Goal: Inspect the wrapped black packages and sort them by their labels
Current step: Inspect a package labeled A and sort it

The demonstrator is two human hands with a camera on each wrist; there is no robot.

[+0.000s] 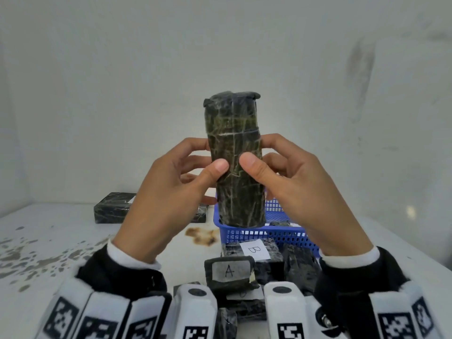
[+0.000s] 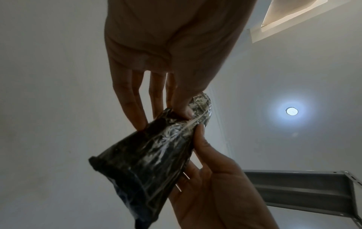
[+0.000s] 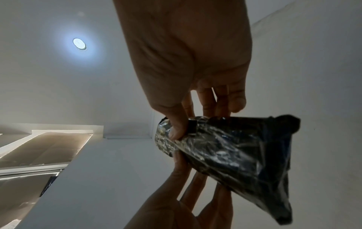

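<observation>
Here, a person holds a wrapped black package (image 1: 234,162) upright in mid-air above the desk (image 1: 61,241), its label nowhere in sight.

Both the left hand (image 1: 171,192) and the right hand (image 1: 305,192) grip the package's lower half, thumbs pressed side by side on the near face and fingers (image 1: 193,145) curled round its sides and back. The inspection step appears to be in hand: no label shows on the face turned this way, so the next move likely calls for turning the package round until one appears. Below, a package marked A (image 1: 230,271) and one marked B (image 1: 253,250) lie just in front of a blue basket (image 1: 269,234), and another package (image 1: 115,207) lies well apart, far left.
</observation>
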